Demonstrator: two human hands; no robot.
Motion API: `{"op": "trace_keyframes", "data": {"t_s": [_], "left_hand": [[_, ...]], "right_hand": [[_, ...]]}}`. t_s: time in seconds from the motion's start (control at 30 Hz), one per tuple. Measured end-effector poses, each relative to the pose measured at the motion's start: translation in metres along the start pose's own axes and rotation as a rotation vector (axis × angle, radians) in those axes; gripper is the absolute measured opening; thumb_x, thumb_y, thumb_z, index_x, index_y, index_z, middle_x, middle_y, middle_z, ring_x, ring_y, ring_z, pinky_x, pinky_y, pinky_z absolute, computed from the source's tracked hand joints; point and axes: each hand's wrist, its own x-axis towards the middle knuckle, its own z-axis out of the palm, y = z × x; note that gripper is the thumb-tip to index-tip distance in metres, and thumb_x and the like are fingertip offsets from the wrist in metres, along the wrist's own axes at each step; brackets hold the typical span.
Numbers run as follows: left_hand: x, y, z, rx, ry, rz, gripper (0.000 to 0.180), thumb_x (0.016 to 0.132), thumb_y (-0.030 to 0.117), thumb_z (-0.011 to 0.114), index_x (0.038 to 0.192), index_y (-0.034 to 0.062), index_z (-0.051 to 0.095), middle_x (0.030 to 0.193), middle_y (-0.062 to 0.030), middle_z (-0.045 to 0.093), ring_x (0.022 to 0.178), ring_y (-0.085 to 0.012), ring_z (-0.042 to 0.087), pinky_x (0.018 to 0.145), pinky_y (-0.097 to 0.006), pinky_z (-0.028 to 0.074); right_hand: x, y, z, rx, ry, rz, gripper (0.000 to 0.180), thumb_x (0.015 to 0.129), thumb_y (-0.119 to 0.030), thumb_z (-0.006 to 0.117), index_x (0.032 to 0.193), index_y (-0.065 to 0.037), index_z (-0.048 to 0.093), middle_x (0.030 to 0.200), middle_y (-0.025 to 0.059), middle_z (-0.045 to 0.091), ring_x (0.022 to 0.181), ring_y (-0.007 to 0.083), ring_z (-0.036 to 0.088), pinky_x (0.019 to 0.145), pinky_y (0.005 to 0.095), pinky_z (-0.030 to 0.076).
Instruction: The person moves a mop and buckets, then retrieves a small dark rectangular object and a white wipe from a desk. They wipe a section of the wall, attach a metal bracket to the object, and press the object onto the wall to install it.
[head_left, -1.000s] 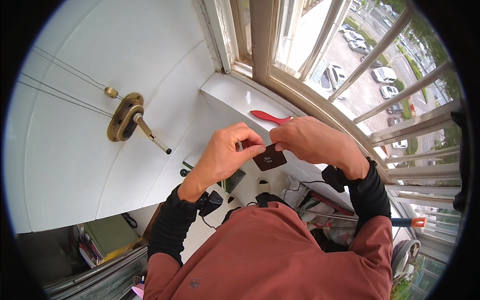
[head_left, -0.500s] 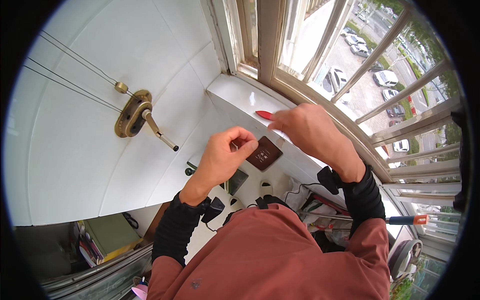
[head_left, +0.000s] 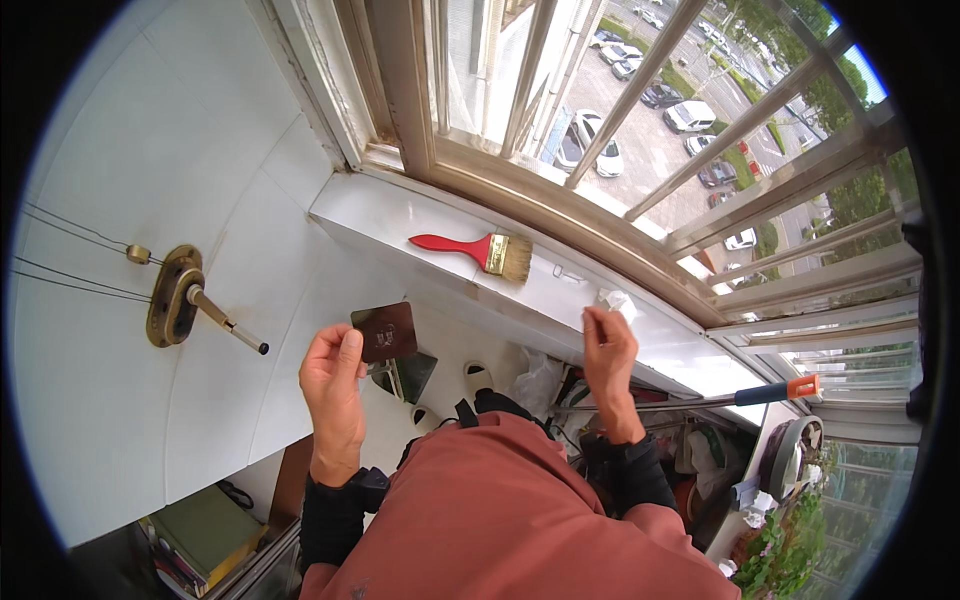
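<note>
My left hand [head_left: 335, 395] pinches a dark brown, flat square card [head_left: 388, 334] with rounded corners and a pale print, holding it up in front of the ledge. Farther right, my right hand [head_left: 612, 365] has thumb and fingertips drawn together. Just beyond them shows a crumpled white tissue [head_left: 620, 303]; whether the fingers touch it I cannot tell. On the white window ledge [head_left: 375, 210] lies a flat paintbrush [head_left: 468, 250] with a red handle and pale bristles, apart from both hands.
A brass-coloured crank [head_left: 215, 315] with wires sticks out of the left wall. Window bars [head_left: 640, 100] rise beyond the ledge. An orange-tipped pole [head_left: 775, 390] leans at the right, near a potted plant [head_left: 785, 545]. Bags [head_left: 540, 378] and a slipper [head_left: 478, 376] are on the floor.
The view has turned right. My right hand has left the red handle and moved right toward the tissue; the paintbrush now shows whole. The left hand still holds the card.
</note>
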Motion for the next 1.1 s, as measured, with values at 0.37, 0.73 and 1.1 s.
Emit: {"op": "trace_keyframes", "data": {"t_s": [0.37, 0.73, 1.1], "left_hand": [[-0.003, -0.002, 0.019, -0.042, 0.029, 0.042, 0.016, 0.101, 0.017, 0.069, 0.109, 0.0025, 0.066, 0.090, 0.0026, 0.063, 0.073, -0.0051, 0.049, 0.067, -0.021, 0.041], [-0.005, 0.002, 0.017, 0.032, 0.110, 0.226, 0.016, 0.102, 0.015, 0.070, 0.109, 0.0012, 0.065, 0.092, 0.0029, 0.064, 0.080, -0.0025, 0.054, 0.072, -0.019, 0.045], [-0.002, 0.000, 0.036, 0.293, 0.168, 0.524, 0.012, 0.100, 0.010, 0.070, 0.105, 0.0013, 0.062, 0.098, -0.0026, 0.063, 0.080, -0.0090, 0.054, 0.071, -0.025, 0.047]], "right_hand": [[0.052, 0.037, 0.042, -0.262, -0.090, -0.137, 0.014, 0.089, -0.010, 0.074, 0.099, -0.002, 0.071, 0.090, 0.0179, 0.067, 0.079, 0.0390, 0.067, 0.071, 0.0447, 0.053], [0.047, -0.001, 0.030, 0.266, -0.170, 0.268, 0.015, 0.102, -0.011, 0.065, 0.096, 0.001, 0.058, 0.091, 0.0134, 0.070, 0.074, 0.0215, 0.074, 0.059, 0.0327, 0.060], [0.015, -0.147, 0.040, 0.983, -0.514, 0.275, 0.018, 0.101, -0.001, 0.064, 0.118, 0.006, 0.066, 0.092, 0.0143, 0.072, 0.076, 0.0192, 0.073, 0.067, 0.0318, 0.063]]}}
